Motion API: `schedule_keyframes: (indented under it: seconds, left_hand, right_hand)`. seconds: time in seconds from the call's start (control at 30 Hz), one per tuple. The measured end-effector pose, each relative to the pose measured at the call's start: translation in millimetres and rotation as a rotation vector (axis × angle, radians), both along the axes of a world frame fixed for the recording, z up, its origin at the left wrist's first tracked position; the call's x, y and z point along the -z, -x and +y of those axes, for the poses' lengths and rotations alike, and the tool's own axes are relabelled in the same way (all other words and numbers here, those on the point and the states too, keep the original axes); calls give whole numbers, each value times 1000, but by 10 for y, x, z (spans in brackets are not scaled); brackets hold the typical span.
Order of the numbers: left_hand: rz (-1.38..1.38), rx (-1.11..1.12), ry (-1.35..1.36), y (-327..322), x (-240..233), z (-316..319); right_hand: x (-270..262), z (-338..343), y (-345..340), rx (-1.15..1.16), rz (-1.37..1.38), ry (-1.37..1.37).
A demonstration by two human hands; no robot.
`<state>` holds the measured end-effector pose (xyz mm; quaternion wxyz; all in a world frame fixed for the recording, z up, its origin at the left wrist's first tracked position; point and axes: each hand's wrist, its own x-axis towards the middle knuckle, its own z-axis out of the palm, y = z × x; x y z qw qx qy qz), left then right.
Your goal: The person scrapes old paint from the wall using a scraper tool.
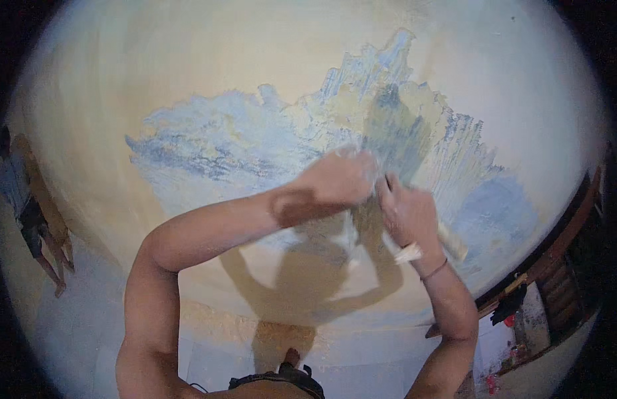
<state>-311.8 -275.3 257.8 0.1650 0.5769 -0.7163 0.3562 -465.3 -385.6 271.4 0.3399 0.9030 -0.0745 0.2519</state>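
Note:
In front of me is a wall (138,65) with pale yellowish paint and a large jagged patch (213,124) of rough, streaky light blue. My left hand (341,174) is raised before the middle of this patch, its fingers curled and blurred; whether they hold anything is hidden. Close beside it, my right hand (410,209) is closed around a tool, whose pale handle (453,242) sticks out behind the hand. The tool's working end is too blurred to make out. A white band (408,253) and a thin dark cord (433,271) circle my right wrist.
My shadow (308,274) falls on the lower wall. At far left stands another person (26,199) in a light top and dark shorts. Dark wooden furniture (563,279) with a black item (510,304) is at right. My bare foot (291,356) is on the pale floor (84,319).

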Motion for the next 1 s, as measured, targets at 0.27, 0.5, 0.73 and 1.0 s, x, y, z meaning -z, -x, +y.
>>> schedule_keyframes:
  seconds: [0.27, 0.5, 0.73, 1.0]
  left_hand:
    - [-307, -247, 579, -676, -686, 56]
    - [-285, -217, 760, -792, -630, -114]
    - [-236, -208, 813, -908, -507, -240]
    - [-286, -183, 840, -977, -553, -368]
  right_hand:
    - [-954, -261, -904, -297, -399, 793]
    - [-929, -434, -1136, -261, -415, 771]
    - [-872, -450, -1172, -280, -357, 810]
    - [-972, -547, -1195, -257, -373, 858]
